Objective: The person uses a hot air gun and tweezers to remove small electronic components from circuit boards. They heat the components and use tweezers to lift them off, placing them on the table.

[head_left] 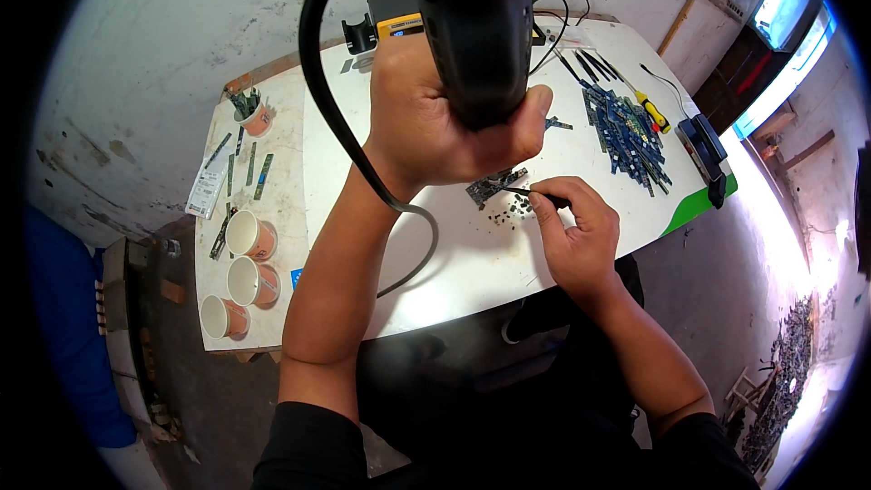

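Note:
My left hand is wrapped round the black handle of a hot-air gun, held high over the table, close to the camera. Its thick cable loops down past my left forearm. My right hand pinches dark tweezers, their tips at a small circuit board lying on the white table. Tiny loose dark chips are scattered just below the board. The gun's nozzle cannot be made out, and my left fist hides part of the table behind it.
A heap of narrow circuit boards lies at right, beside a yellow screwdriver and dark hand tools. Paper cups and loose board strips line the left side. A yellow-and-black station stands at the back.

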Available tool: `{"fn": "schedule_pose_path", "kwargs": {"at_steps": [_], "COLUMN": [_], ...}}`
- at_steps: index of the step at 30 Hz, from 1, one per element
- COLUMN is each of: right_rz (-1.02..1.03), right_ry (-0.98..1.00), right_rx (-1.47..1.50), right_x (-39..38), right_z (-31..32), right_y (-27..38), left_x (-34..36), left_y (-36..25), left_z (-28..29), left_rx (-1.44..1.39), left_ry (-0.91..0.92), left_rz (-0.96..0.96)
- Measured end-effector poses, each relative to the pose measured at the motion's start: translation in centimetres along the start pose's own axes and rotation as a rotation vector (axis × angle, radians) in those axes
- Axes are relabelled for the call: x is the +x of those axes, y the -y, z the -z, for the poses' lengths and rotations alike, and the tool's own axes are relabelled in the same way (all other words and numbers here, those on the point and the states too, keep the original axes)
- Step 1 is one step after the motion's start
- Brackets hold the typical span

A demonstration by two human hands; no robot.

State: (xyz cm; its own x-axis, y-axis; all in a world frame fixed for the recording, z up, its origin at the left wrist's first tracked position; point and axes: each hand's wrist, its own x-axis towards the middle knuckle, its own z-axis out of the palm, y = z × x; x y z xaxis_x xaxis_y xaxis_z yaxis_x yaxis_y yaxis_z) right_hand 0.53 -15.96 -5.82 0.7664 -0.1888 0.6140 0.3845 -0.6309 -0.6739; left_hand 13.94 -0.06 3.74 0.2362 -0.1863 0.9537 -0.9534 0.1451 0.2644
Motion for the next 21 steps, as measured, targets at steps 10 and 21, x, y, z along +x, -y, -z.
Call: {"fn": "schedule_pose_path", "kwargs": {"at_steps": [10, 21], "right_rz": [-0.092, -0.079], "right_ry": [-0.015, -0.012], "right_rx": [0.012, 0.000], "right_x": [-0.08, 0.09], "right_z": [-0.18, -0.13], "right_y": [-0.09, 0.33], "left_x": [0.11, 0.13], "left_y": [0.21, 0.10], "left_z": [0.05, 0.06], "left_rx": [-0.005, -0.023], "left_ry": [-0.015, -0.009], "left_rz": [-0.039, -0.017]}}
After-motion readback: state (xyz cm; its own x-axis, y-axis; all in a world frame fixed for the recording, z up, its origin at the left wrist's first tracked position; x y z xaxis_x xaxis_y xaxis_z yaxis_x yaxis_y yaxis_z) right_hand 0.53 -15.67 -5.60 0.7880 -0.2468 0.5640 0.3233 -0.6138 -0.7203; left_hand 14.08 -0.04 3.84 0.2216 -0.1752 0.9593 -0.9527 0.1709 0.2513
